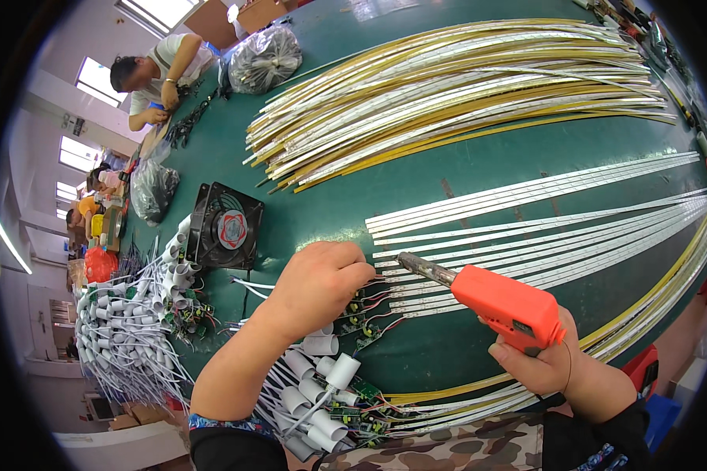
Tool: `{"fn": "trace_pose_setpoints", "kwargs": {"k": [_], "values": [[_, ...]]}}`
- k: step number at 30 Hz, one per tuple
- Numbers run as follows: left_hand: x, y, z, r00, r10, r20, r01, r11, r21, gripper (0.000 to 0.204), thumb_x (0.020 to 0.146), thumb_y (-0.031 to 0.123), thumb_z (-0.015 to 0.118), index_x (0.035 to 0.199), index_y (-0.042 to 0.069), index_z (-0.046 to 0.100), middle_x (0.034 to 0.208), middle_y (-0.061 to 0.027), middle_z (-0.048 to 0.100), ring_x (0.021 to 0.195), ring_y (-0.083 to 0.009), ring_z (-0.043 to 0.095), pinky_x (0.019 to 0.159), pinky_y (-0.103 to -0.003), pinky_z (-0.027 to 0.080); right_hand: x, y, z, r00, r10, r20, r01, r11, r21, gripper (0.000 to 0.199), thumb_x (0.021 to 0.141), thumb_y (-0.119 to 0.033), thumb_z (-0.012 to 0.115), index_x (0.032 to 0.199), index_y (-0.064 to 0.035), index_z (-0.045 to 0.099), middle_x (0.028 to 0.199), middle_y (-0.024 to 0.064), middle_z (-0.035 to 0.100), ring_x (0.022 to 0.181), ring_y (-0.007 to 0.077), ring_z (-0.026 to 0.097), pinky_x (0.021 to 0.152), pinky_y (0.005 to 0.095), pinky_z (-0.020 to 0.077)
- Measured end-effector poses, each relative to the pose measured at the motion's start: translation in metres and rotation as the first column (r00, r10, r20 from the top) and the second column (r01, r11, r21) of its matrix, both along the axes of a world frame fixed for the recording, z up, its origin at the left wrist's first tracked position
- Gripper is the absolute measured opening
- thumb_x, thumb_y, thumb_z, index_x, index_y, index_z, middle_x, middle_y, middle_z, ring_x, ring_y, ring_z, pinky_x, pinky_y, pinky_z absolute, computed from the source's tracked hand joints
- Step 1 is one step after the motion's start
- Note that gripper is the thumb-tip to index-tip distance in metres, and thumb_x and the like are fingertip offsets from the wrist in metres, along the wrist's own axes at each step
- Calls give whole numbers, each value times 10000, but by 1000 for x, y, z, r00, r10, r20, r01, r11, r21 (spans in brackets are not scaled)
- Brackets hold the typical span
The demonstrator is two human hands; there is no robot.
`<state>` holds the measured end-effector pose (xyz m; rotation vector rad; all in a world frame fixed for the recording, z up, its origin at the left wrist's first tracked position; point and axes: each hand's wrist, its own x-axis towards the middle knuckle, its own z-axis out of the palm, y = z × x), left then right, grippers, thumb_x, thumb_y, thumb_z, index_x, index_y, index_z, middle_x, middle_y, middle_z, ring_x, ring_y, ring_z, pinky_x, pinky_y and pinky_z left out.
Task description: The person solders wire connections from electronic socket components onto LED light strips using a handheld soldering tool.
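My right hand is wrapped round a red soldering gun. The gun's metal barrel points left, and its tip is close to the left ends of several white LED strips lying side by side. Beside that tip is my left hand, closed with fingers pressed together; what they hold is hidden. Below its fingertips, thin red and dark wires run from small green circuit boards to the strip ends. White plastic lamp caps with white leads are piled under my left forearm.
A black fan stands left of my hand. Behind lies a large bundle of white and yellow strips; more yellow-edged strips curve along the near right. White caps heap at left. Across the green table, a person works beside a plastic bag.
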<state>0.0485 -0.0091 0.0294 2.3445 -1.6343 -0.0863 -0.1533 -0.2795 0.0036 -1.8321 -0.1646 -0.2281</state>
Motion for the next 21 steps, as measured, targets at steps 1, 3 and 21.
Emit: {"fn": "trace_pose_setpoints", "kwargs": {"k": [1,3,21], "values": [[0,0,0,1000,0,0,0,1000,0,163,739,24,708,883,89,669,872,-49,651,801,-297,648,693,-413,517,-1,-1,1,999,8,-45,-7,1000,29,502,785,-67,773,1251,33,616,897,107,660,668,229,625,643,326,509],[0,0,1,1000,7,-3,-7,1000,-6,161,733,26,714,864,86,643,845,-49,648,779,-303,646,676,-415,515,-1,-1,1,996,19,-90,-14,998,59,506,787,-69,773,1256,34,612,888,100,655,650,212,615,632,321,504],[4,2,7,950,84,-302,-102,994,-45,155,779,-16,717,833,47,586,879,-105,637,824,-301,659,710,-382,536,-1,-2,0,997,9,-80,-3,998,68,450,814,-87,757,1228,12,613,792,54,618,611,189,569,601,316,468]]}}
